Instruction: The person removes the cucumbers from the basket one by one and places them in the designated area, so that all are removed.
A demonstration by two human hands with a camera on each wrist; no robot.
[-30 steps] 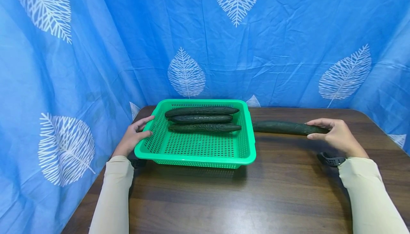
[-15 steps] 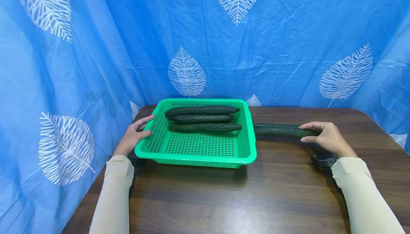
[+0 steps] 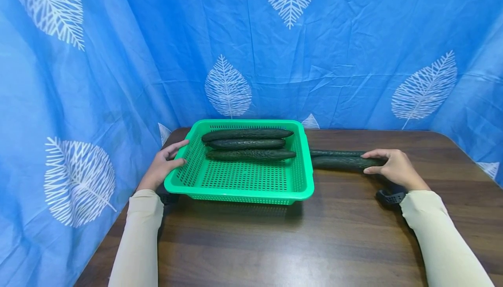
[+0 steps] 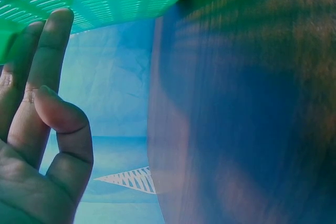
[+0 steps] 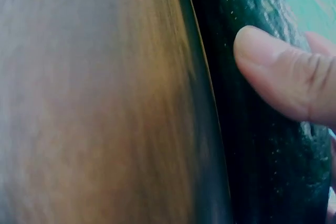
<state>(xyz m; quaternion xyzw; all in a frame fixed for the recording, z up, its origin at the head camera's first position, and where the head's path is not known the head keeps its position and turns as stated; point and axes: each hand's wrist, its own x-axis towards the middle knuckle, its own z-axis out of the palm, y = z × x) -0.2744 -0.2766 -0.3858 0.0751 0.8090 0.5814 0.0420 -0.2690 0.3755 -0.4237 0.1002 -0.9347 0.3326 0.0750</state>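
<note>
A green plastic basket [image 3: 243,193] with slotted sides stands left of centre on the table. Three dark green cucumbers lie side by side toward its far side, the nearest cucumber [image 3: 251,155] beside bare basket floor. At the left rim my left hand [image 3: 161,167] grips the basket; in the left wrist view its fingers [image 4: 39,72] reach up against the slotted wall. My right hand [image 3: 394,169] pinches the right end of another cucumber [image 3: 338,162], with the thumb [image 5: 278,66] lying on its skin. Just behind it lies one more cucumber [image 3: 338,152]. The basket hides their left ends.
The brown wooden table [image 3: 243,243] has its back edge close behind the basket. Blue curtains [image 3: 291,68] with white leaf prints hang behind and at the sides. A black wrist strap [image 3: 390,197] shows below the right hand.
My right hand has shifted left with its cucumber, whose left part has passed further behind the basket. A second cucumber behind it has come into sight. The left hand and basket stay put.
</note>
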